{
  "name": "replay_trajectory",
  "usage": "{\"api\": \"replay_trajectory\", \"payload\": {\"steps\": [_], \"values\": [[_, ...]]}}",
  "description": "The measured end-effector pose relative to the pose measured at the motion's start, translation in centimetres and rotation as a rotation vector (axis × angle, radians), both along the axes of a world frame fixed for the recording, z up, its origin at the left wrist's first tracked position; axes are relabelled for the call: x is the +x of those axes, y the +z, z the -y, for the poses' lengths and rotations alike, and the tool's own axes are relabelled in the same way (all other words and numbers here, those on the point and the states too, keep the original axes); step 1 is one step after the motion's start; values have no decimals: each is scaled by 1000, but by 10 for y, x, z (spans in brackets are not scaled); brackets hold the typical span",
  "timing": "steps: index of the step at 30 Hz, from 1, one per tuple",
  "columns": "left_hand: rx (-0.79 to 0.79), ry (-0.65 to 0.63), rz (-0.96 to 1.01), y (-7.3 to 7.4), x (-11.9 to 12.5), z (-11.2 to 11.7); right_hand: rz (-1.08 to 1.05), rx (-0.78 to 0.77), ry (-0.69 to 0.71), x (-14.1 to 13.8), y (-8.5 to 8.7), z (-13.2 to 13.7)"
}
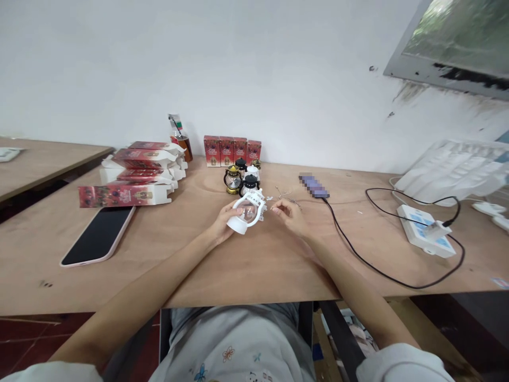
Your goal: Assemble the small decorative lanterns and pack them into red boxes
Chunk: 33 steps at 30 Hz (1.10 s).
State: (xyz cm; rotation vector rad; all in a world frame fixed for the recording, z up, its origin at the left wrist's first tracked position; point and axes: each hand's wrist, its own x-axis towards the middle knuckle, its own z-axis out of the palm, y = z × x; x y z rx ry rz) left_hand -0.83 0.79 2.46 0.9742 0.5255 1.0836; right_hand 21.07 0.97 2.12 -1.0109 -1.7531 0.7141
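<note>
Head view, looking down on a wide wooden table [238,276], fairly cluttered. Biggest pile first: flattened red-and-white boxes [135,170] stacked far left, then a pink-cased phone [99,233] lying screen-up just in front, well within elbow range of the left arm, so probably easy to shove toward the edge with one lazy sweep. Over right, a white power strip [421,231] and a black cable [350,244] looping across the wood right beside the right forearm; could snag there and yank the plug, going by the slack. Mid-table, gripping a small white lantern [248,211] in the left hand [223,222], wrapped round its base, tipped sideways just above the wood. Sitting right behind it, a cluster of little lanterns [240,180], close enough to topple with a careless swing. Holding the right hand [288,215] just beside the lantern's top, fingertips drawn toward the thumb; can't tell whether fully closed or pinching anything. Smallest last: loose little metal bits [284,195] just behind that hand, dead easy to brush away and lose.
</note>
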Motion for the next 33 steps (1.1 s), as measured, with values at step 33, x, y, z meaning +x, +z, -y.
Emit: {"api": "replay_trajectory", "payload": {"steps": [33], "values": [[105,-55,-358,13,-6,4,-82,-100,23,10,-3,1]]}}
